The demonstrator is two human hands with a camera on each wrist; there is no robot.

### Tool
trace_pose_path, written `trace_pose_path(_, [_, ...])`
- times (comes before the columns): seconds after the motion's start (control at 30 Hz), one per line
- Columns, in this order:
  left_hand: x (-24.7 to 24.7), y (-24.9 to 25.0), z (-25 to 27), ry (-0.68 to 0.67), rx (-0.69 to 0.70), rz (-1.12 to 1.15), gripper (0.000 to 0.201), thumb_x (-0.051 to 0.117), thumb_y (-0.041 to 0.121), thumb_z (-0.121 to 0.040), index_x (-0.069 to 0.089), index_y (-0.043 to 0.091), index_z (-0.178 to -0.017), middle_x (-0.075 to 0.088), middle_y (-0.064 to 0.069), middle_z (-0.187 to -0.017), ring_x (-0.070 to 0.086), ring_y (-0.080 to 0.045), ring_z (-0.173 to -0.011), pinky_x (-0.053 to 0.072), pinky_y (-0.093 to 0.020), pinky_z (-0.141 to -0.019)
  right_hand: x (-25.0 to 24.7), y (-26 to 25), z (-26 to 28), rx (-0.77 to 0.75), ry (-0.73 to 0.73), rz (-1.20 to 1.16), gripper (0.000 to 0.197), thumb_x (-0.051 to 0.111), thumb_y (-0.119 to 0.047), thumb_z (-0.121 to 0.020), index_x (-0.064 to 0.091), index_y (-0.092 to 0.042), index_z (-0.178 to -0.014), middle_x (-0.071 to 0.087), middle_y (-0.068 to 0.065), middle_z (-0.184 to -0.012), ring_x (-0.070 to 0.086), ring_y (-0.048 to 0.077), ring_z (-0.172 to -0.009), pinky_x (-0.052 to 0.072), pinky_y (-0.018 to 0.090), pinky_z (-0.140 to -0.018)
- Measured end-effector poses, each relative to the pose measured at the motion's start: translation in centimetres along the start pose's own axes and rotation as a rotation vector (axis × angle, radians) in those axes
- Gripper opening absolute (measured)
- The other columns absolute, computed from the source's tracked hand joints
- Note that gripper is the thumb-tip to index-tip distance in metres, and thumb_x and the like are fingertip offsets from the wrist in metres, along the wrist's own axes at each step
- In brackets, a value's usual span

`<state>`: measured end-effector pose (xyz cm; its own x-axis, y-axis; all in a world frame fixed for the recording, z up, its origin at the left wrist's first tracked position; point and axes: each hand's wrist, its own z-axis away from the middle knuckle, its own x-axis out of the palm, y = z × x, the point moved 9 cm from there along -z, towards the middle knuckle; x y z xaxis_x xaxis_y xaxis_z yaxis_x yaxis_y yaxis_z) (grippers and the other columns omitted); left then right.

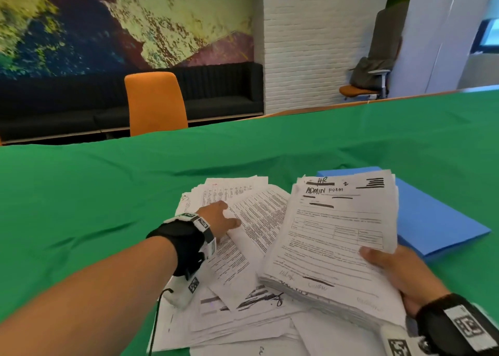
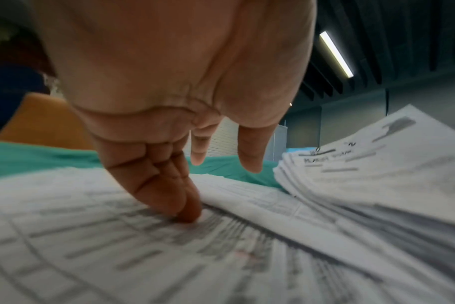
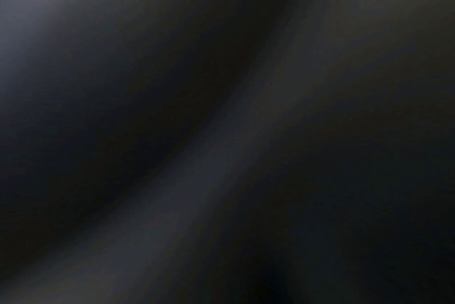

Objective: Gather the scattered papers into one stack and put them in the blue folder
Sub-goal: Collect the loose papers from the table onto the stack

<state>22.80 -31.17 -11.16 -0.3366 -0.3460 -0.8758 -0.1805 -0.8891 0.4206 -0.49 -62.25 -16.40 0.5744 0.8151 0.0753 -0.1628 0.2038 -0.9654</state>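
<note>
Several printed sheets lie scattered (image 1: 243, 264) on the green tablecloth (image 1: 102, 193) in front of me. My left hand (image 1: 229, 216) reaches onto them with straight fingers. In the left wrist view its fingertips (image 2: 189, 214) press on a sheet (image 2: 104, 246) beside a lifted paper edge, thumb held apart. My right hand (image 1: 378, 261) grips a thick paper stack (image 1: 337, 234) topped by a handwritten "HR ADMIN FORM" page, thumb on top, fingers hidden beneath. The stack (image 2: 377, 174) is raised and tilted. The closed blue folder (image 1: 437, 220) lies flat behind and right of it. The right wrist view is dark.
An orange chair (image 1: 155, 102) stands at the table's far side, with a black bench (image 1: 221, 88) along the wall behind it. An office chair (image 1: 364, 86) sits at the back right. Bare green cloth stretches left of and beyond the papers.
</note>
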Motion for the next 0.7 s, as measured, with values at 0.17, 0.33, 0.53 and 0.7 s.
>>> trace_pose_path(0.17, [1.4,2.6,-0.6,-0.005,0.016,0.496,0.082,0.081,0.02,-0.081,0.034,0.024,-0.147,0.064,-0.016,-0.121,0.068,-0.03,-0.084,0.062,-0.047,-0.075,0.3,0.0,-0.1,0.005,-0.018,0.025,0.023,0.064,-0.001,-0.094,0.07,-0.008,-0.115,0.081,0.012,-0.104,0.078,0.034,-0.088,0.061,0.043,-0.075])
trace_pose_path(0.33, [2.8,6.0,1.1,-0.031,0.187,0.394,0.102,0.067,-0.01,-0.082,0.012,0.032,-0.157,0.044,-0.011,-0.147,0.065,-0.034,-0.098,0.061,-0.045,-0.077,0.3,-0.3,0.2,-0.003,-0.029,0.008,0.024,0.064,-0.001,-0.094,0.069,-0.01,-0.116,0.081,0.009,-0.102,0.079,0.029,-0.085,0.063,0.037,-0.066])
trace_pose_path(0.53, [-6.1,0.5,-1.7,0.228,0.122,0.021,0.084,0.047,-0.001,-0.086,0.015,0.033,-0.156,0.064,-0.021,-0.117,0.063,-0.032,-0.076,0.052,-0.035,-0.064,-3.2,-3.4,1.0,-0.093,0.026,-0.088,0.034,0.068,-0.006,-0.088,0.07,-0.016,-0.12,0.079,0.009,-0.112,0.077,0.034,-0.097,0.063,0.048,-0.083])
trace_pose_path(0.7, [-11.7,-6.7,-0.8,0.348,-0.042,0.027,0.098,0.057,0.001,-0.093,-0.006,0.039,-0.157,0.064,-0.01,-0.106,0.063,-0.029,-0.077,0.053,-0.035,-0.065,-5.6,-4.7,1.1,-0.132,0.095,-0.083,0.055,0.077,-0.021,-0.066,0.069,-0.019,-0.121,0.078,0.008,-0.116,0.076,0.036,-0.099,0.063,0.048,-0.081])
